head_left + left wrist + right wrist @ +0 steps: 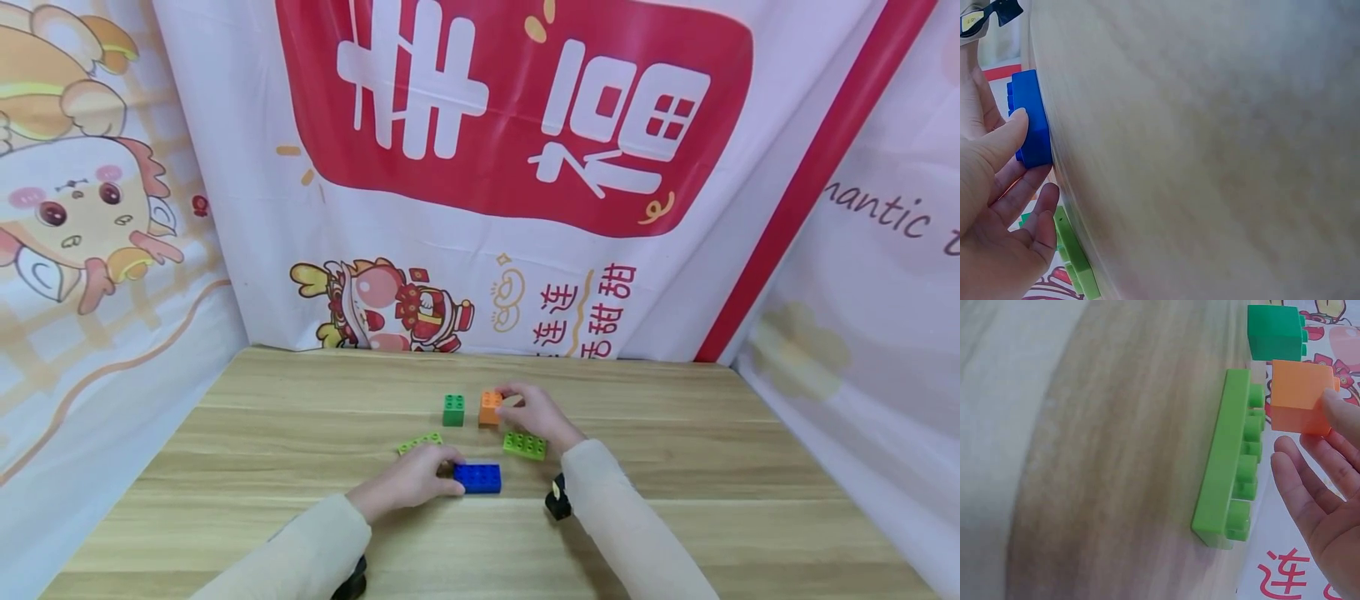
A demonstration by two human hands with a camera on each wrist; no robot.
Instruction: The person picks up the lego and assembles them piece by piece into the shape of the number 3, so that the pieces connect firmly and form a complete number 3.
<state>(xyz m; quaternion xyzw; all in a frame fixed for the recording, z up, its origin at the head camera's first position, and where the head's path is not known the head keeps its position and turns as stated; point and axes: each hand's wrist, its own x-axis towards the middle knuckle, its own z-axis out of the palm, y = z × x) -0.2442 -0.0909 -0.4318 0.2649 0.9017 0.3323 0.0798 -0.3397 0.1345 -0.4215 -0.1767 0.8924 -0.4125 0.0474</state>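
In the head view my left hand (417,479) pinches the left end of a blue toy brick (482,478) lying at the front of the group. The left wrist view has my thumb against the side of the blue brick (1034,119), with fingers behind it. Farther back, my right hand (534,410) holds an orange brick (490,408) at its right side. Seen from the right wrist, the thumb lies on the orange brick (1300,394) and other fingers reach behind it. A green brick (453,410) stands upright just left of the orange one.
Two flat lime-green bricks lie on the wooden table (675,467): the left lime brick (420,442) beyond my left hand, the right lime brick (524,446) beside my right wrist. A printed cloth (420,225) hangs behind the table's far edge, with more cloth at both sides.
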